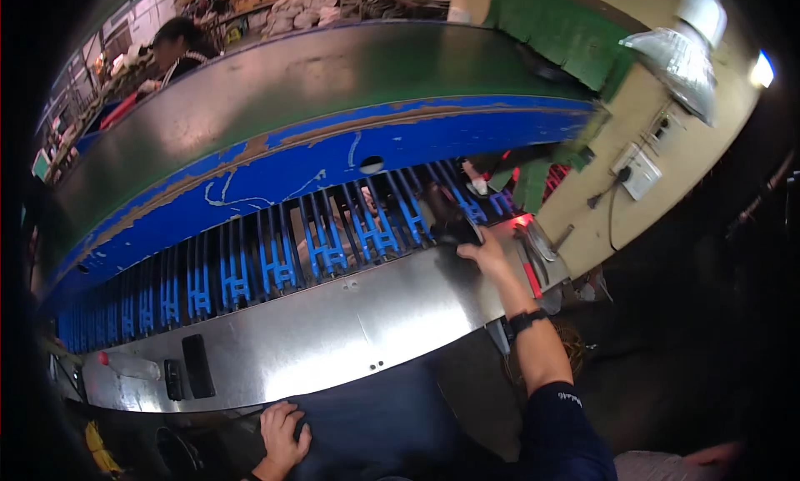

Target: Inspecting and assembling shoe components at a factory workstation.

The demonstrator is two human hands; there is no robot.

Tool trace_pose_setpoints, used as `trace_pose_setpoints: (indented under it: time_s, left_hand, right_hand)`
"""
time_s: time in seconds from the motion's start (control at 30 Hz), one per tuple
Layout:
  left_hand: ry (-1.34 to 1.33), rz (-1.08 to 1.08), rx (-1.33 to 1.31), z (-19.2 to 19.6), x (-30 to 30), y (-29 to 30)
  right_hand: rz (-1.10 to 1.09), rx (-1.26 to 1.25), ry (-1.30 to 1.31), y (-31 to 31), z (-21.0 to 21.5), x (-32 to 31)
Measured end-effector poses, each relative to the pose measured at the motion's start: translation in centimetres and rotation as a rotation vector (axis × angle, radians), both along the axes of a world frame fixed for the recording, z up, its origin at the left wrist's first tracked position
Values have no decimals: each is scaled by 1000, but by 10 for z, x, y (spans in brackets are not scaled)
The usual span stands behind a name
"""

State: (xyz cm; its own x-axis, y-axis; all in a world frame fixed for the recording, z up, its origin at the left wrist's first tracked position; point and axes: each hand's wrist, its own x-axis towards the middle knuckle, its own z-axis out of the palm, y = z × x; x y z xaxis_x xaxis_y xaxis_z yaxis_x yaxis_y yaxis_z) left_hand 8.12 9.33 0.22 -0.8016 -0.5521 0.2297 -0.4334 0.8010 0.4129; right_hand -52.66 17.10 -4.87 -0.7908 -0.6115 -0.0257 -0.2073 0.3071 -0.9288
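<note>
My right hand reaches to the right end of the metal ledge, closed on the near end of a dark shoe-shaped item. That item lies over the ledge's far edge, against the row of blue forked holders; the hand partly hides it, and its details are too dark to make out. My left hand rests below the ledge's front edge, near my lap. Its fingers are loosely bent with nothing in them.
Behind the holders runs a blue-sided machine with a green belt. Hand tools lie at the ledge's right end. A phone, a small black case and a clear bottle are at its left. A lamp hangs at the right; a person is beyond the belt.
</note>
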Motion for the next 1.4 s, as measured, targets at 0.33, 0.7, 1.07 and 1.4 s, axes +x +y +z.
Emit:
trace_pose_setpoints:
  time_s: [0.33, 0.7, 1.07, 1.4]
  left_hand:
    - [32, -211, 143, 65, -118, 2]
    - [-33, -476, 34, 125, -196, 25]
    - [-181, -83, -11, 8, -6, -9]
    - [-62, 57, -51, -10, -5, 1]
  right_hand:
    - [-29, 65, 494, 104, -6, 154]
    - [168, 137, 357, 106, 13, 126]
    - [-562, 246, 1637, 186, 312, -107]
    - [-675, 696, 1655, 156, 328, -134]
